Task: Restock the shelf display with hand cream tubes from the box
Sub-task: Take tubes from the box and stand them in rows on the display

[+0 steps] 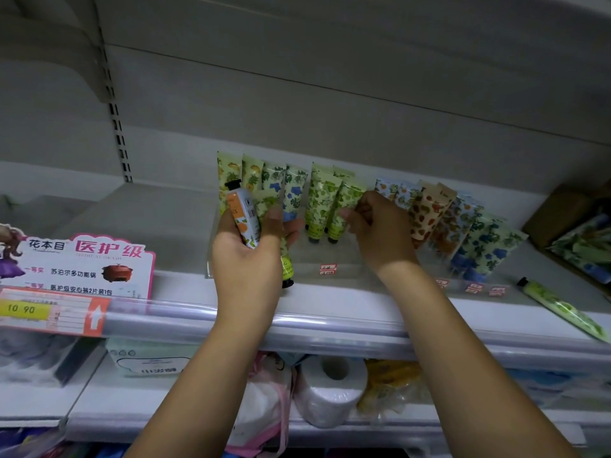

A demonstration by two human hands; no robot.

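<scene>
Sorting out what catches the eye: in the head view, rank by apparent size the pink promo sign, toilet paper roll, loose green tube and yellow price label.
1. pink promo sign
2. toilet paper roll
3. loose green tube
4. yellow price label, partly cut off at left

Dim, flat light; soft blur throughout; wide-angle bending at edges.

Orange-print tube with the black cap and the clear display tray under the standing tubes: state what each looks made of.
Orange-print tube with the black cap: probably soft plastic or laminate, with a smooth, slightly glossy printed skin. Clear display tray: probably rigid acrylic or similar plastic; the shelf shows through it and its edges catch light.
</scene>
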